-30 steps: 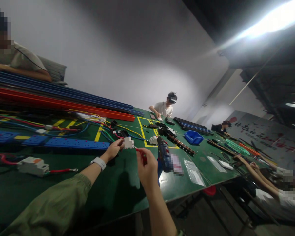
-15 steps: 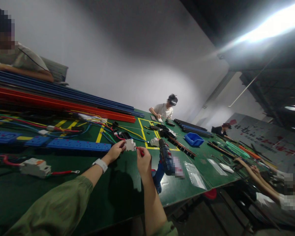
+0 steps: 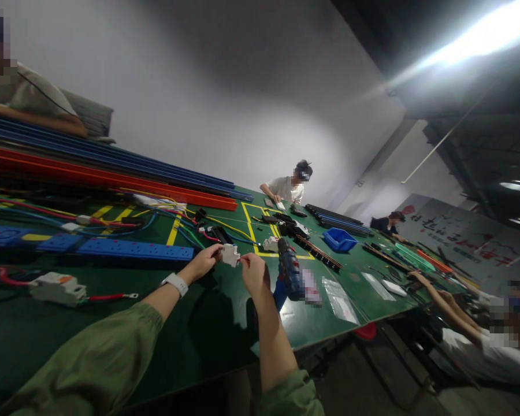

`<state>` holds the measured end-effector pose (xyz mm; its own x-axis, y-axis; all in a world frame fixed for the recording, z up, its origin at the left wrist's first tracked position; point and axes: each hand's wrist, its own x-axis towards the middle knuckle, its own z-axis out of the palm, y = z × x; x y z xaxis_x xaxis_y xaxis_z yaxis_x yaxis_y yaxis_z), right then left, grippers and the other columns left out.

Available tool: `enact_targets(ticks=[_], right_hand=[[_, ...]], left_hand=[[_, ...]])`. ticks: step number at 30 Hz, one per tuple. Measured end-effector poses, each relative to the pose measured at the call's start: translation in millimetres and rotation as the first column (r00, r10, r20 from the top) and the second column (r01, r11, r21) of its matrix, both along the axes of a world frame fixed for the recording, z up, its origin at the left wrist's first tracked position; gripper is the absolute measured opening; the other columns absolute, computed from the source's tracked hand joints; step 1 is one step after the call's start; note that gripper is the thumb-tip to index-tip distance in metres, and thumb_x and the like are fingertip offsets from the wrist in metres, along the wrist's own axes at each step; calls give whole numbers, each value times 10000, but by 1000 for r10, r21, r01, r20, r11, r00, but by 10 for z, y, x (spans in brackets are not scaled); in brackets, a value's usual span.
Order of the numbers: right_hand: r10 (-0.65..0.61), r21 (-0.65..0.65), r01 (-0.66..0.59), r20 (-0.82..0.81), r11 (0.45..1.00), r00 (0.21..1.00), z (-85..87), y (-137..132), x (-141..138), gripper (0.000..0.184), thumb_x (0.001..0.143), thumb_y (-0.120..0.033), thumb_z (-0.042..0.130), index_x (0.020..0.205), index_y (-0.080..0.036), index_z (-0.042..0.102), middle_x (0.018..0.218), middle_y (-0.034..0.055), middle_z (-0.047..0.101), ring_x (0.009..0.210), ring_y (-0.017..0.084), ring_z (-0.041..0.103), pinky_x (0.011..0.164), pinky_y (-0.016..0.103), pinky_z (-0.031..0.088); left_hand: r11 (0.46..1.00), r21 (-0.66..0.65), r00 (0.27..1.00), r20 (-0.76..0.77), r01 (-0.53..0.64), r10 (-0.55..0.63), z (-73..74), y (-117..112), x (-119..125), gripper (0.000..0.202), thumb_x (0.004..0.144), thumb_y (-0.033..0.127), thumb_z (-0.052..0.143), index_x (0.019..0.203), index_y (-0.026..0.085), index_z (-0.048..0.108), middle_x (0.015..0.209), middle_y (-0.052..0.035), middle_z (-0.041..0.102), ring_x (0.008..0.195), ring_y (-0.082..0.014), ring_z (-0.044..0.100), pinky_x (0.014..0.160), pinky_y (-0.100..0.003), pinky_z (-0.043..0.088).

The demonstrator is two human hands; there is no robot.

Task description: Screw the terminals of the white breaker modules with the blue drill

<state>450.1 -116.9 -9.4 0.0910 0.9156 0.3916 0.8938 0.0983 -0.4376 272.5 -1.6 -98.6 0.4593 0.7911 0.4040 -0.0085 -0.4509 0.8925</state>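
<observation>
Item: one white breaker (image 3: 231, 254), held above the green table (image 3: 125, 276), between the two hands. Left hand (image 3: 205, 261): grip clamped on the breaker's left end. Right hand (image 3: 255, 274): grip pinched on a red wire (image 3: 243, 260) at the opposite end; whether it is seated, I cannot tell. One power drill (image 3: 289, 268), just right of that hand. One blue power strip (image 3: 134, 249), to the left. One blue bin (image 3: 338, 240), farther off, right.

The table (image 3: 305, 322) is gleaming smooth and glossy, the block (image 3: 230, 254) is showing matt plastic, the bag (image 3: 338, 300) shiny clear plastic, and the sleeve (image 3: 95, 358) matt cloth.
</observation>
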Motion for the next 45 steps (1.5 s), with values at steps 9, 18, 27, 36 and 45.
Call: enact_targets(ticks=[9, 18, 27, 36, 45], right_hand=[[-63, -23, 62, -20, 998, 998, -68, 41, 40, 127, 907, -216, 572, 890, -213, 697, 913, 55, 713, 826, 182, 631, 710, 262, 444], [-200, 178, 189, 43, 966, 979, -19, -100, -75, 258, 915, -303, 562, 1124, -178, 646, 1150, 133, 635, 1125, 278, 570, 987, 416, 430], [139, 425, -99, -65, 900, 988, -17, -1043, -265, 278, 941, -158, 462, 1172, -211, 608, 1160, 132, 591, 1140, 236, 574, 989, 415, 472], [-227, 541, 496, -487, 680, 843, -545, -1527, 217, 174, 887, -279, 541, 1033, -196, 495, 1051, 111, 506, 1018, 249, 539, 948, 450, 439], [-25, 179, 213, -707, 960, 706, -49, -1169, 459, 705, 767, -433, 713, 1369, -159, 470, 1182, 153, 660, 1025, 284, 661, 867, 412, 529]], left_hand=[[998, 53, 996, -73, -38, 42, -25, 11, 31, 394, 862, 439, 525, 1132, 170, 627, 1094, -80, 698, 999, -230, 640, 895, -344, 501], [992, 96, 980, -174, -77, 93, 88, -89, 22, 373, 839, 556, 579, 940, 197, 585, 890, -27, 670, 802, -185, 603, 729, -283, 465], [982, 112, 951, -253, -153, 177, 54, -62, 14, 302, 827, 508, 576, 865, 213, 525, 789, -2, 646, 733, -172, 586, 680, -269, 429], [973, 171, 903, -374, -158, 212, 108, -141, 4, 180, 824, 388, 586, 902, 228, 558, 847, -41, 677, 801, -217, 631, 755, -305, 441], [933, 314, 807, -497, -177, 320, 90, -145, 65, 185, 854, 373, 555, 957, 226, 601, 870, -96, 623, 859, -261, 607, 776, -336, 438]])
